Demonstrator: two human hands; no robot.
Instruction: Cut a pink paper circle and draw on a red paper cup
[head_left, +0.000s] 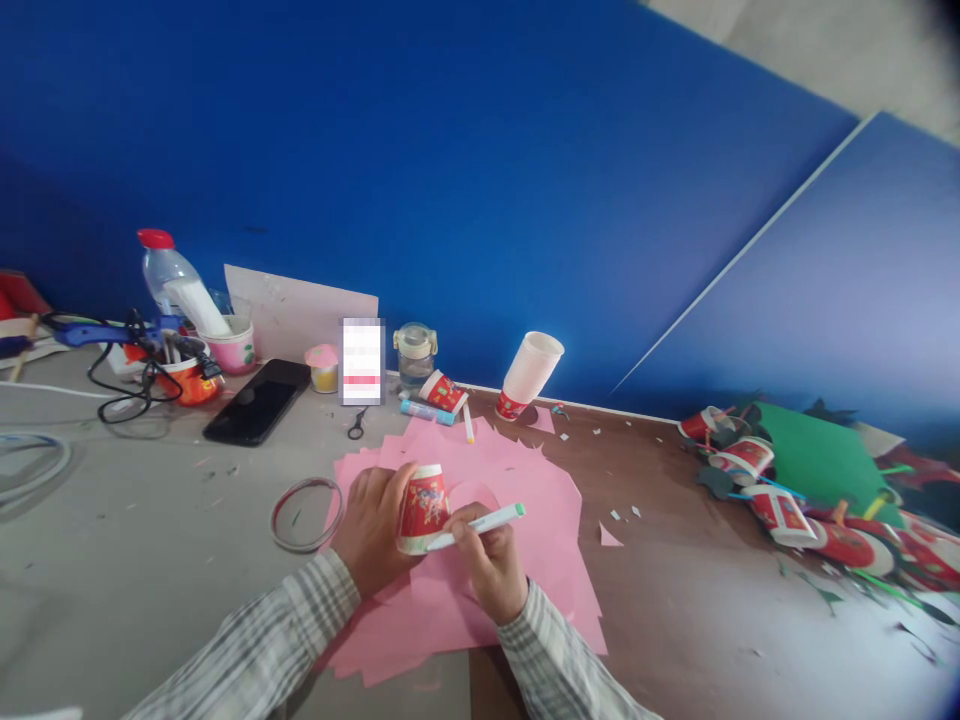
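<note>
My left hand (379,530) is wrapped around the side of a red patterned paper cup (425,508) with a pale rim, which stands on sheets of pink paper (525,590). In my right hand (489,562) is a white marker (491,520) with a green end, pinched between the fingers. The marker's other end slants down to the cup's lower rim; whether the tip touches it I cannot tell. The pink sheets are cut unevenly and lie in an overlapping pile under both hands.
A tape roll (305,515) and a phone (259,402) lie left. Behind are small scissors (358,425), a glue stick (427,412), a lidded jar (416,355) and stacked white cups (532,368). Rightward, paper scraps (609,535) are scattered before cup crafts and green paper (817,460).
</note>
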